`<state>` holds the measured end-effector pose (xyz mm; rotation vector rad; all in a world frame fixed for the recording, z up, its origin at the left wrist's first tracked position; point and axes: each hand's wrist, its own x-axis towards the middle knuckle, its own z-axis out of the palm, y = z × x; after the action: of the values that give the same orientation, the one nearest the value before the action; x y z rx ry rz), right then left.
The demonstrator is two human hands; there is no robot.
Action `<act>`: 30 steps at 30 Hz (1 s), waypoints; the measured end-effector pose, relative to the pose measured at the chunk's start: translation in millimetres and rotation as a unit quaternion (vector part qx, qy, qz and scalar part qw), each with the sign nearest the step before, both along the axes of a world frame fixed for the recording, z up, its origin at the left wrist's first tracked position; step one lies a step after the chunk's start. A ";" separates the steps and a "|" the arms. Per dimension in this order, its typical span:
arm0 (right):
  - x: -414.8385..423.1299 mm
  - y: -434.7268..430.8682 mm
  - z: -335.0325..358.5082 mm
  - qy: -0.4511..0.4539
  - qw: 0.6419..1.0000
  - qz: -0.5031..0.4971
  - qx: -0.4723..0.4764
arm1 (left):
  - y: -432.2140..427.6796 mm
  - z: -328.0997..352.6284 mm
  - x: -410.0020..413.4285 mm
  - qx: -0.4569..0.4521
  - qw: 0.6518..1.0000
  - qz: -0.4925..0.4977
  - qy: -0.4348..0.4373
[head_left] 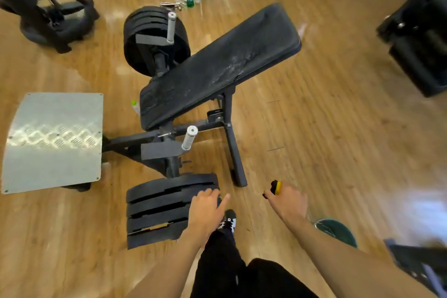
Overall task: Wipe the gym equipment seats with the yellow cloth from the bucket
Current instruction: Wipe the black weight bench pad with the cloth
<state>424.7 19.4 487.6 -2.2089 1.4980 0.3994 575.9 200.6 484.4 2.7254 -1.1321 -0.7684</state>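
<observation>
Bench pad of cracked black vinyl [217, 65], lying far-left of right hand [286, 201] clenched round yellow cloth [276, 187]; long axis near-left to far-right; left hand [205, 210] loosely spread, empty.

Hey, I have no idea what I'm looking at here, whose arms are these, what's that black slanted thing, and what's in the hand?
This is one picture from a camera worn on a person's head, looking down at their own arms and legs. The black slanted thing is the padded seat of a gym machine standing on a wooden floor, with stacked weight plates and a metal footplate on its frame. The left hand rests on the near plates. The right hand is closed around something small, yellow and black, possibly the cloth; the blur hides which. A green bucket sits behind that arm.
</observation>
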 end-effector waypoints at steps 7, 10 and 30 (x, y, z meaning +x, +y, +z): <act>42.0 -94.0 21.0 0.012 0.997 -0.060 -0.050 | -129.6 12.1 64.6 -0.046 0.995 -0.089 -0.018; 55.6 -133.9 24.8 0.011 0.996 -0.073 -0.055 | -177.5 17.3 79.2 -0.049 0.993 -0.107 -0.023; 205.0 -425.7 28.2 -0.294 0.942 -0.161 -0.026 | -460.6 37.7 141.9 -0.181 0.969 0.128 -0.107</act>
<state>629.7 -406.3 515.8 -1.8309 1.4831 -0.3816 717.8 -260.0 522.1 2.6054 -0.8270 -0.2107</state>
